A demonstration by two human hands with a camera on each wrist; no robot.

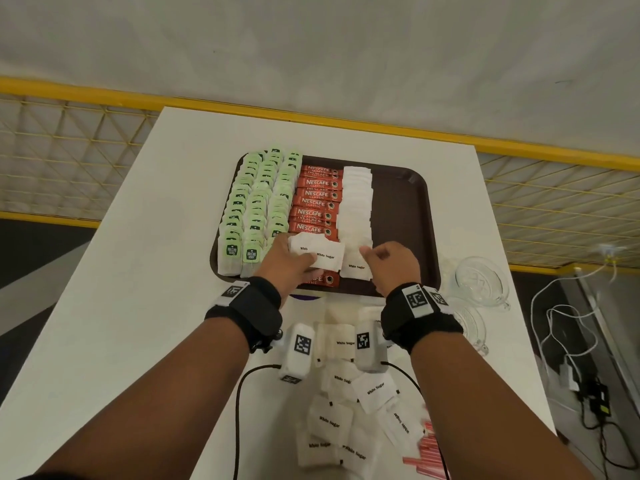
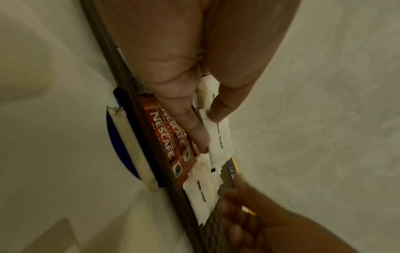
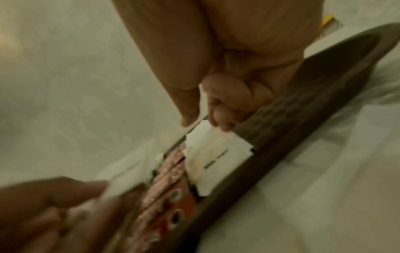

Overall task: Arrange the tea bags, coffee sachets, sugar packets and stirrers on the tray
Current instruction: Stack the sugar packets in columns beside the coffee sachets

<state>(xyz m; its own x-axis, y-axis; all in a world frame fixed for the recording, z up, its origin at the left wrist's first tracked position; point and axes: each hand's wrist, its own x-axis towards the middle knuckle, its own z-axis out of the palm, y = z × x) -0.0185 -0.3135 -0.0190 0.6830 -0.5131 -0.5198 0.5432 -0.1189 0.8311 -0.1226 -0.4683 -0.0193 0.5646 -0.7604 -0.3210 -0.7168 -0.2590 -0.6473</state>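
Note:
The brown tray (image 1: 408, 202) holds columns of green tea bags (image 1: 256, 206), a column of red coffee sachets (image 1: 317, 199) and a column of white sugar packets (image 1: 356, 202). Over the tray's near edge, my left hand (image 1: 294, 265) pinches a few sugar packets (image 1: 318, 252) between thumb and fingers, above the sachets (image 2: 166, 130). My right hand (image 1: 384, 263) has curled fingers, and its thumb and fingertips pinch the far end of one sugar packet (image 3: 218, 159) lying at the near end of the sugar column. Red stirrers (image 1: 427, 452) lie on the table near my right forearm.
Several loose sugar packets (image 1: 346, 410) are scattered on the white table between my forearms. Glass cups (image 1: 481, 278) stand right of the tray. The tray's right third is bare. Cables (image 1: 561, 323) hang past the table's right edge, and a yellow railing runs behind.

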